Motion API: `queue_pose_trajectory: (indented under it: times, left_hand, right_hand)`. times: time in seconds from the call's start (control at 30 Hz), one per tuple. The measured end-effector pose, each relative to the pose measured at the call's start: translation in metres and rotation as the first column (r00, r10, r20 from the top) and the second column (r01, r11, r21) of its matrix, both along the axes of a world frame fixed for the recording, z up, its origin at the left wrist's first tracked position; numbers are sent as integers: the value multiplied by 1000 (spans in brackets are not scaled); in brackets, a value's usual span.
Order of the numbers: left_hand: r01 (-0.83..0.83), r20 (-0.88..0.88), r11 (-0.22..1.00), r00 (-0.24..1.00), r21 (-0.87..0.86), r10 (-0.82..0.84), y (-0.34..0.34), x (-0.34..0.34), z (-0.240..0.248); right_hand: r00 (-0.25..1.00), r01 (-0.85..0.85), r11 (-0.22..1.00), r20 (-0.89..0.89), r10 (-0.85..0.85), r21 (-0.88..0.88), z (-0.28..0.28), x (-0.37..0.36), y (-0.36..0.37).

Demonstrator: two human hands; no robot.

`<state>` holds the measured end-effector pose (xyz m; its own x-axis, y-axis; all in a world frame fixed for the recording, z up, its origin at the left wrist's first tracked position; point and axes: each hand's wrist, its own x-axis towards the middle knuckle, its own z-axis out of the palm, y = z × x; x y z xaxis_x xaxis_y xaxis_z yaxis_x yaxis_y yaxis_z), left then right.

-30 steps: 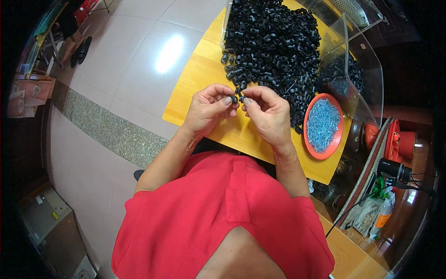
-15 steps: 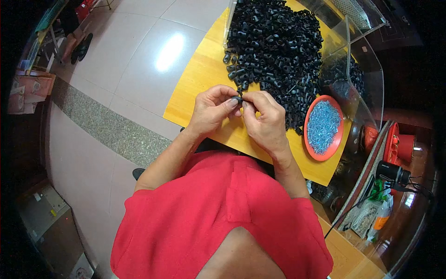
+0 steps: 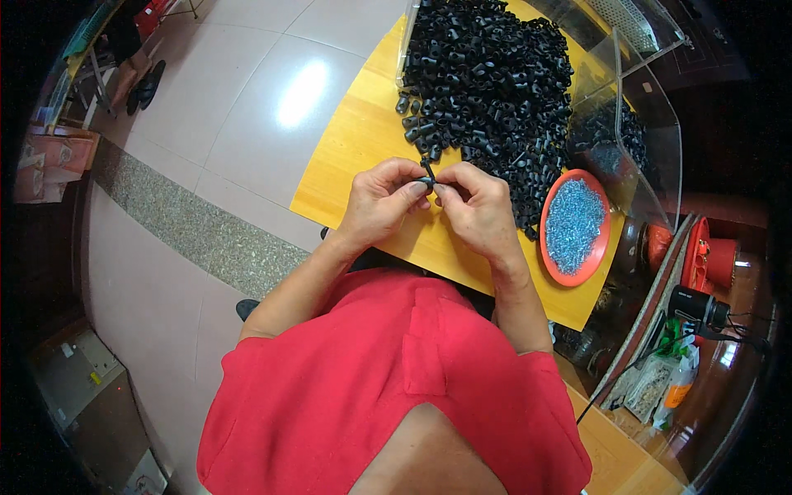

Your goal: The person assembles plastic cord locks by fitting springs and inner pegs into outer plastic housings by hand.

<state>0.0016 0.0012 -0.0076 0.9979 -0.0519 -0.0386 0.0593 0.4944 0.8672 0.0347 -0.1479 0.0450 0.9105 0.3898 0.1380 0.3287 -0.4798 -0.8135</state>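
Note:
My left hand (image 3: 381,202) and my right hand (image 3: 476,206) meet over the near edge of the yellow table, both closed in a pinch. Between their fingertips is a small black plastic part (image 3: 428,175); a slim piece of it sticks up past the fingers. Whether it is one piece or two joined is hidden by the fingers. Just beyond my hands spreads a large heap of small black plastic parts (image 3: 487,91), many shaped like short tubes. Right of my right hand, a red plate (image 3: 591,266) holds many tiny shiny silver-blue pieces (image 3: 574,227).
Clear plastic panels (image 3: 620,107) stand around the heap at the right. The yellow table (image 3: 342,157) ends close to my body. Farther right are a black camera-like device (image 3: 697,307) with cables and some plastic bags (image 3: 652,386). A person's foot (image 3: 147,84) shows at the far left.
Both hands have shifted slightly nearer to me. The black part has turned between my fingertips, and more of it now shows upright above them.

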Motion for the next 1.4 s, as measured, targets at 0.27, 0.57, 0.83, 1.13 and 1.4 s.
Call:
queue_pose_trajectory:
  times: [0.27,0.57,0.83,1.13,1.4]
  left_hand:
    - [73,18,981,997,181,-77,7,0,2]
    - [105,-1,958,994,267,-108,10,1,6]
    - [107,-4,990,994,92,-107,10,-1,6]
    - [79,-4,975,997,206,-79,4,2,4]
    - [-28,12,996,1000,80,27,3,1,3]
  right_hand:
    - [932,-63,991,-348,101,120,2,12,-4]
    - [949,-231,968,-240,203,-95,13,18,-2]
    - [784,-121,940,-551,287,318,6,20,-8]
    - [885,-100,978,-433,171,182,3,12,-9]
    - [958,288,682,-189,-217,672,73,45,-103]
